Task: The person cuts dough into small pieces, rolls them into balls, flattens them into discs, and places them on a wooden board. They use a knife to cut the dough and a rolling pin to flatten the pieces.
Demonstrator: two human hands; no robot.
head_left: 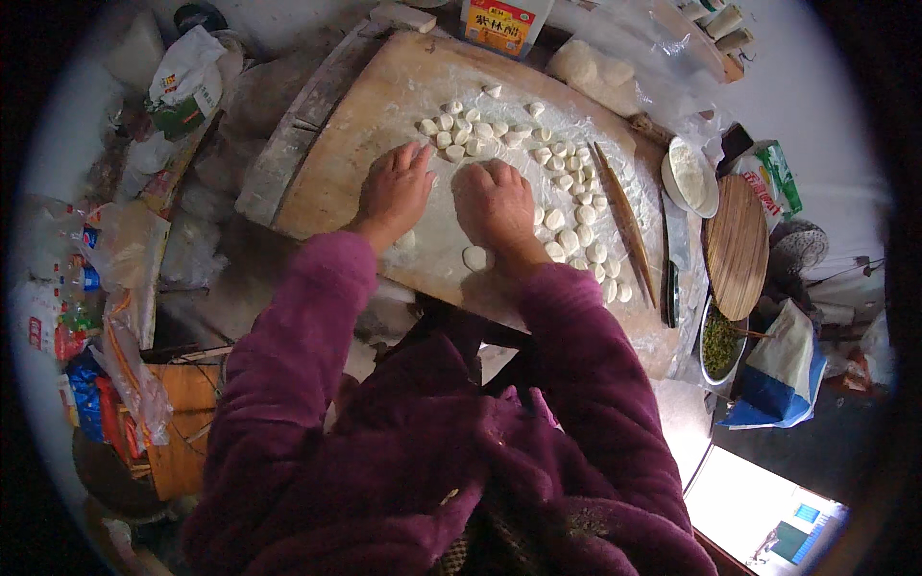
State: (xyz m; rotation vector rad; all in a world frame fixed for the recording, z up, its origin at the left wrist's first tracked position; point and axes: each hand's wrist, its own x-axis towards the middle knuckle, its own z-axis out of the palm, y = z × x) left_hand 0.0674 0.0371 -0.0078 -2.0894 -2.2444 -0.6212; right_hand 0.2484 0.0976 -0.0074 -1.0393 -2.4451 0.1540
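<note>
My left hand [397, 191] rests palm down on the floured wooden board [336, 134], its fingers stretched out and apart. Beside it, my right hand [497, 204] presses on the board with bent fingers; whatever lies under it is hidden. A flattened dough round [475, 258] sits just below the right hand, near its wrist. Part of another dough piece [406, 240] shows by my left wrist. Beyond my hands, several small cut dough pieces [473, 128] lie in a loose cluster. More flattened dough pieces [569, 240] spread to the right of my right hand.
A tapered rolling pin [626, 221] and a knife [676, 254] lie toward the board's right side. Further right are a flour bowl [690, 178], a round wooden lid [737, 245] and a bowl of green filling [718, 344]. A labelled jug [504, 27] stands behind the board.
</note>
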